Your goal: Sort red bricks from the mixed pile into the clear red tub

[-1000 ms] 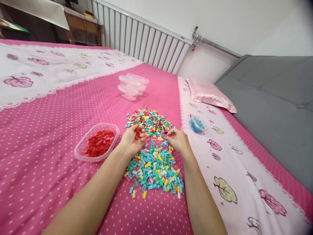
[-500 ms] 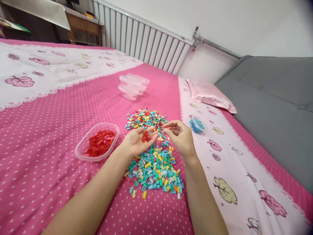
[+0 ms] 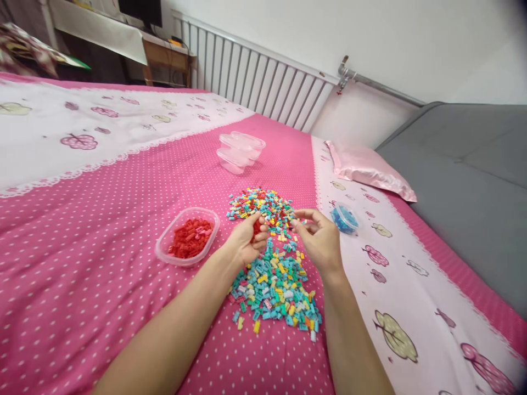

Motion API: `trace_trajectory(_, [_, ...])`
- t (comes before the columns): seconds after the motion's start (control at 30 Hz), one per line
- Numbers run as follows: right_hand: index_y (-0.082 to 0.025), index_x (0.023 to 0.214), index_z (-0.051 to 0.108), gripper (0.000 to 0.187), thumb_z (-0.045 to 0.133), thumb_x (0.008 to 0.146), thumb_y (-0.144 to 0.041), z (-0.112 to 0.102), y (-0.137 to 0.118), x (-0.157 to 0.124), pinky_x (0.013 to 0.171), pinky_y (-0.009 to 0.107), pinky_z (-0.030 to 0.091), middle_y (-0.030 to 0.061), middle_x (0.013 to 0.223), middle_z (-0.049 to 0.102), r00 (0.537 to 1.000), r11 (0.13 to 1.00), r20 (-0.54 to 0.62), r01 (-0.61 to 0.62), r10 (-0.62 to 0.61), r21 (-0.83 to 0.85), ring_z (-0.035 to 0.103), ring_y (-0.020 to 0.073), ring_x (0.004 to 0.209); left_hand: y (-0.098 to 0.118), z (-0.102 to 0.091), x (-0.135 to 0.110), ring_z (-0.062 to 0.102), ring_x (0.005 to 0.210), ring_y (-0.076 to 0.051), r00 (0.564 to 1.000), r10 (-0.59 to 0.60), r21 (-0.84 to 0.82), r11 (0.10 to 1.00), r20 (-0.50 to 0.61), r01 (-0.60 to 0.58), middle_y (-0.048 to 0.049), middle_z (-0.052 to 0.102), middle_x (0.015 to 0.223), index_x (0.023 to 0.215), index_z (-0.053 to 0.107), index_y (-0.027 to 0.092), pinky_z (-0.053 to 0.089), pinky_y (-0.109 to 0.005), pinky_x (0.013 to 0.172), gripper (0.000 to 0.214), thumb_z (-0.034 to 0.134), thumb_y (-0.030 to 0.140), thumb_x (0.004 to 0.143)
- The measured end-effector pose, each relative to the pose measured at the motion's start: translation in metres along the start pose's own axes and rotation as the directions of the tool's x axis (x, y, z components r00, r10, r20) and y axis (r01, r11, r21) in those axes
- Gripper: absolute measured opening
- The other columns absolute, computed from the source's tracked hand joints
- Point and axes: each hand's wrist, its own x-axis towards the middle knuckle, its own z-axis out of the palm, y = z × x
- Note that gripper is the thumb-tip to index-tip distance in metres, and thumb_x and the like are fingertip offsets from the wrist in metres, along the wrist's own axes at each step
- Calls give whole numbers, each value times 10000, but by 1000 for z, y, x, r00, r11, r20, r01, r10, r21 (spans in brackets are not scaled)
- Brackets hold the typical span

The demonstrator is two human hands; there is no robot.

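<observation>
My left hand (image 3: 249,241) is curled, palm up, around several small red toy bricks (image 3: 257,227), part of which show between its fingers. It hovers at the left side of two heaps of toy bricks. Thumb and forefinger of my right hand (image 3: 316,236) come close together at the right edge of the far heap (image 3: 263,204); whatever may be between them is too small to make out. Nearer to me lies the other heap (image 3: 280,291), mostly turquoise, green and yellow. Left of my hands stands a clear plastic tub (image 3: 161,253) with red and a few pink bricks (image 3: 190,237) in it.
Right of my right hand is a small clear tub with blue bricks (image 3: 345,218). Clear plastic containers (image 3: 241,151) are stacked farther back on the pink dotted bedspread (image 3: 123,219). A pink pillow (image 3: 370,170) lies by the grey headboard (image 3: 461,164). A radiator (image 3: 255,71) lines the wall.
My left hand has gone from open-palmed to curled around the red bricks. The red brick seen in my right fingertips no longer shows there. The whole view has shifted, moving things rightward in it.
</observation>
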Motion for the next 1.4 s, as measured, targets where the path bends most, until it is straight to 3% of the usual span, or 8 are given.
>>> trace_trajectory(0.3, [-167, 965, 628, 351, 546, 728, -412, -10, 22, -59, 554, 251, 456, 65, 778, 687, 978, 970, -170, -153, 121, -190, 612, 161, 586, 12, 17, -57, 238, 318, -17, 965, 261, -13, 965, -34, -261, 49, 372, 494, 657, 462, 138, 125, -128, 301, 283, 372, 236, 907])
trace_trajectory(0.43, [-160, 948, 637, 372, 538, 719, -435, -27, 50, -114, 646, 275, 473, 83, 829, 686, 934, 922, -335, -234, 125, -309, 629, 186, 662, 44, -2, -94, 349, 371, -29, 851, 475, 6, 874, -222, -486, 17, 433, 527, 617, 461, 136, 193, -131, 324, 286, 373, 185, 885])
trace_trajectory(0.57, [-142, 944, 633, 397, 499, 741, -456, -43, 64, -161, 677, 297, 476, 106, 875, 676, 928, 894, -355, -248, 109, -374, 621, 193, 680, 72, -23, -112, 464, 465, -43, 737, 590, 108, 799, -330, -591, 5, 471, 532, 601, 485, 144, 368, -133, 478, 303, 319, 108, 852])
trace_trajectory(0.73, [-125, 933, 625, 406, 471, 767, -462, -45, 62, -193, 681, 301, 479, 119, 870, 661, 938, 904, -339, -209, 77, -373, 602, 187, 680, 77, -42, -104, 559, 639, -120, 711, 647, 326, 759, -274, -564, -51, 582, 628, 671, 591, 132, 430, -271, 741, 368, 318, 255, 885])
trace_trajectory(0.93, [-122, 926, 606, 393, 432, 799, -451, -43, 60, -205, 686, 304, 459, 114, 852, 638, 926, 895, -368, -229, 80, -382, 581, 185, 689, 70, -45, -110, 565, 943, -179, 741, 669, 565, 633, -55, -529, -71, 629, 943, 881, 607, 133, 366, -422, 926, 387, 427, 475, 865])
trace_trajectory(1.2, [-81, 1020, 589, 381, 372, 825, -327, -40, 53, -202, 854, 378, 331, 168, 1009, 602, 907, 708, -418, -261, -53, -656, 490, 275, 958, 72, -52, -208, 242, 1321, -172, 611, 785, 737, 350, 107, -578, -22, 422, 1372, 1183, 533, 221, 89, -341, 1100, 453, 420, 512, 855])
trace_trajectory(1.3, [-95, 1047, 583, 365, 382, 826, -304, -38, 48, -200, 845, 361, 313, 155, 1047, 590, 888, 661, -460, -338, -12, -670, 461, 271, 976, 62, -85, -257, 254, 1320, -194, 487, 868, 895, 140, 94, -423, -2, 343, 1423, 1259, 473, 253, 145, -385, 1101, 509, 320, 540, 867])
trace_trajectory(1.4, [-104, 1057, 579, 349, 374, 834, -279, -36, 44, -197, 846, 351, 298, 144, 1071, 579, 874, 647, -485, -381, 20, -661, 441, 260, 989, 45, -125, -316, 236, 1327, -167, 502, 861, 993, 113, -81, -35, 187, 249, 1430, 1306, 324, 460, 187, -421, 1102, 470, 294, 567, 850])
